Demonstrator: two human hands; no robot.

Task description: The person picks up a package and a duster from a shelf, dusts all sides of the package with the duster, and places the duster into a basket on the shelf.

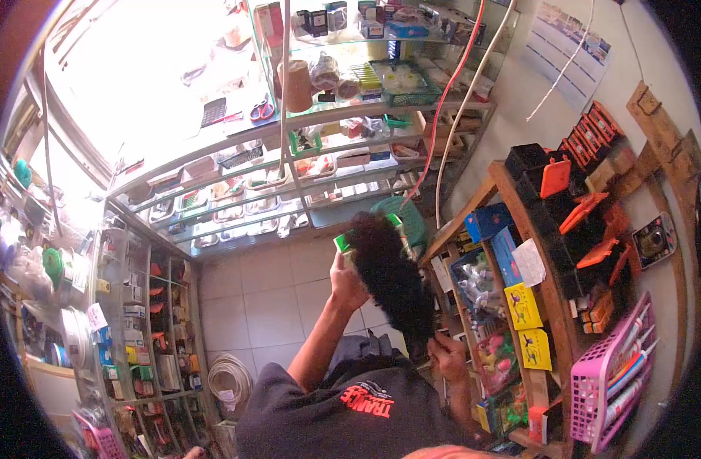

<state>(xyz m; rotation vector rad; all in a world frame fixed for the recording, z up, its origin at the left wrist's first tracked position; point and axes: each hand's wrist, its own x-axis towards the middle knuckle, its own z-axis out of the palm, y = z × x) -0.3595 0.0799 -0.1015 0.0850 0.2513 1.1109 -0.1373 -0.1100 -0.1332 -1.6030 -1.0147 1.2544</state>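
A fluffy black duster (pixel 388 271) runs diagonally in front of my body. My right hand (pixel 448 358) is closed at its lower end, where the handle is mostly hidden by the fingers. My left hand (pixel 348 284) reaches forward, its fingers wrapped round a green and white box (pixel 342 243). The duster's upper part lies across that box and covers most of it, so what is printed there cannot be read.
Glass shelves (pixel 312 180) with trays of small goods stand ahead. At the right is a wooden rack (pixel 530 229) with black and orange bins, plus a pink basket (pixel 587 398). A coil of cable (pixel 229 379) lies on the tiled floor (pixel 274 317). Cords (pixel 442 145) hang down.
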